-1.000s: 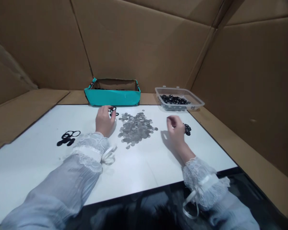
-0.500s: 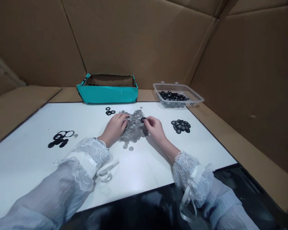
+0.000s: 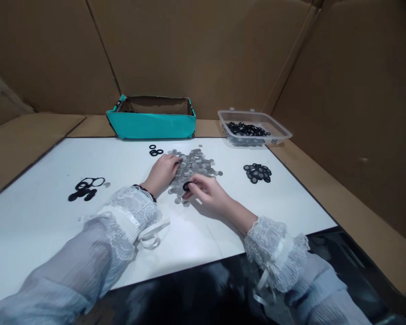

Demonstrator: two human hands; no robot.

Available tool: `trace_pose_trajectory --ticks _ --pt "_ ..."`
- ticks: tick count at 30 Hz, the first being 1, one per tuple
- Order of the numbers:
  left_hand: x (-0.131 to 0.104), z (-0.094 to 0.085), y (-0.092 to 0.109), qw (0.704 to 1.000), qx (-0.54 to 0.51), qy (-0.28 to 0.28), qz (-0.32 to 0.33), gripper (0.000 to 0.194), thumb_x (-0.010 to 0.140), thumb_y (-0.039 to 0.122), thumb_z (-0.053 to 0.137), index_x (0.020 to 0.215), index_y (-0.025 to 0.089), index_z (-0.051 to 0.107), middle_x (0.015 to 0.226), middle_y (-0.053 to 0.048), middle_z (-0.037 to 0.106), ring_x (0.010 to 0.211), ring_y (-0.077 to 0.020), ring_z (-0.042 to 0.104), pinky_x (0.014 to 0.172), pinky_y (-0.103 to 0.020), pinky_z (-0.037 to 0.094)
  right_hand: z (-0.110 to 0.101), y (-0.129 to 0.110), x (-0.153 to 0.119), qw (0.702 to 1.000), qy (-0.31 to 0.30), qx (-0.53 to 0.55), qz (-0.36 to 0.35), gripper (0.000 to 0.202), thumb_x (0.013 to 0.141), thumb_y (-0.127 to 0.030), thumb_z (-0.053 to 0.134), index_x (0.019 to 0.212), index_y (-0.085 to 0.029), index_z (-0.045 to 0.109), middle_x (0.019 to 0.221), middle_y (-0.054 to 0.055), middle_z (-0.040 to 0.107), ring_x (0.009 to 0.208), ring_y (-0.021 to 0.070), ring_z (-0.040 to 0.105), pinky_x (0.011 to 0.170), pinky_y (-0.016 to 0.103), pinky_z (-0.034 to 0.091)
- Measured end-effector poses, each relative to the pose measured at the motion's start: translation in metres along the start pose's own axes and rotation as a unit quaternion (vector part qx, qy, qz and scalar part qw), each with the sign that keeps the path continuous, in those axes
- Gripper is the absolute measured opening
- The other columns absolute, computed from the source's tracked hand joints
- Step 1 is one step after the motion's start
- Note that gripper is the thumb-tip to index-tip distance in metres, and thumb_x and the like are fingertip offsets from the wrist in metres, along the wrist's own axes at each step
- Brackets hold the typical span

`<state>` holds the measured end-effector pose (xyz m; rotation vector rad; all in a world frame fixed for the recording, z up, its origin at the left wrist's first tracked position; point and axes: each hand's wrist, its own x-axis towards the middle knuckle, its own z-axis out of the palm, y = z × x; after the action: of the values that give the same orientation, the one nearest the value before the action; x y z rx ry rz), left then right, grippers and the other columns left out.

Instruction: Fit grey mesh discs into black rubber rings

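Black ring [image 3: 186, 186], one: pinched by the right hand's [image 3: 209, 195] fingers at the grey discs [image 3: 193, 163]; judged light, firm, best gripped by its rim. Left hand [image 3: 160, 175]: fingers bent at discs; grip cannot be told.

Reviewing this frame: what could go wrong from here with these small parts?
The right hand pinches a black ring at its edge, so it might slip into the grey discs below. The left hand is at the pile's edge and could scatter discs. The left lace cuff sits near the black pieces on the left and might drag them.
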<state>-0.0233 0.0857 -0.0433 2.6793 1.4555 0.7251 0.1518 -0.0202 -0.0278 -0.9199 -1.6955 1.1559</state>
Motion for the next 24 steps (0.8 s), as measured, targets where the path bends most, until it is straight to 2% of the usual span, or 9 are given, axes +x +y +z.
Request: trace_pose_trajectory --ticks 4,8,10,13,15,19,24 --pt "0.001 0.000 0.001 1.000 0.016 -0.010 0.009 0.032 0.090 0.023 0.041 0.102 0.013 0.069 0.098 -0.014 0.067 0.100 -0.0288 0.056 0.092 -0.042 0.046 -0.004 0.000 -0.001 0.993 -0.058 -0.099 -0.011 0.011 0.092 -0.023 0.046 0.084 -0.018 0.052 0.074 0.004 0.071 0.072 0.0164 0.070 0.069 0.029 0.053" --pt "0.001 0.000 0.000 0.999 0.032 0.002 0.019 0.027 0.090 0.022 0.042 0.097 0.014 0.066 0.096 -0.014 0.065 0.099 -0.0293 0.056 0.091 -0.044 0.047 -0.008 0.001 -0.001 0.976 -0.020 -0.207 -0.063 0.012 0.093 -0.021 0.045 0.086 -0.019 0.054 0.080 0.006 0.071 0.080 0.0189 0.068 0.073 0.032 0.050" --pt "0.001 0.001 0.000 0.999 0.042 0.009 0.027 0.023 0.089 0.022 0.042 0.093 0.016 0.064 0.093 -0.013 0.064 0.096 -0.0292 0.056 0.088 -0.044 0.047 -0.007 0.002 -0.001 0.978 -0.009 -0.197 -0.070 0.012 0.093 -0.023 0.045 0.086 -0.019 0.054 0.082 0.006 0.070 0.080 0.0189 0.068 0.073 0.031 0.050" --pt "0.002 0.001 0.000 0.997 0.067 0.009 0.040 0.021 0.090 0.021 0.041 0.090 0.016 0.062 0.091 -0.013 0.063 0.093 -0.0293 0.057 0.086 -0.043 0.047 -0.006 0.003 -0.003 0.988 -0.041 -0.142 -0.044 0.013 0.095 -0.024 0.044 0.087 -0.020 0.054 0.079 0.004 0.071 0.076 0.0175 0.069 0.069 0.029 0.051" --pt "0.003 0.001 0.001 0.996 0.081 0.006 0.044 0.022 0.091 0.021 0.040 0.089 0.016 0.061 0.090 -0.014 0.064 0.093 -0.0296 0.058 0.085 -0.043 0.047 -0.006 0.003 -0.002 0.986 -0.047 -0.158 -0.038 0.013 0.094 -0.022 0.044 0.087 -0.020 0.054 0.079 0.004 0.071 0.077 0.0181 0.069 0.070 0.029 0.050" --pt "0.008 0.002 0.003 0.997 0.067 0.017 0.026 0.022 0.091 0.018 0.038 0.087 0.017 0.060 0.088 -0.013 0.064 0.092 -0.0293 0.059 0.084 -0.042 0.047 -0.010 0.005 0.000 0.973 -0.020 -0.223 -0.061 0.012 0.094 -0.020 0.045 0.090 -0.020 0.056 0.083 0.006 0.071 0.080 0.0198 0.067 0.074 0.032 0.049" --pt "0.018 0.006 0.004 0.998 0.059 0.031 -0.006 0.020 0.090 0.017 0.038 0.085 0.018 0.057 0.088 -0.015 0.062 0.092 -0.0307 0.058 0.083 -0.043 0.047 -0.014 0.009 0.005 0.976 0.023 -0.207 -0.068 0.012 0.092 -0.023 0.047 0.087 -0.020 0.056 0.083 0.007 0.069 0.080 0.0200 0.066 0.073 0.032 0.049"
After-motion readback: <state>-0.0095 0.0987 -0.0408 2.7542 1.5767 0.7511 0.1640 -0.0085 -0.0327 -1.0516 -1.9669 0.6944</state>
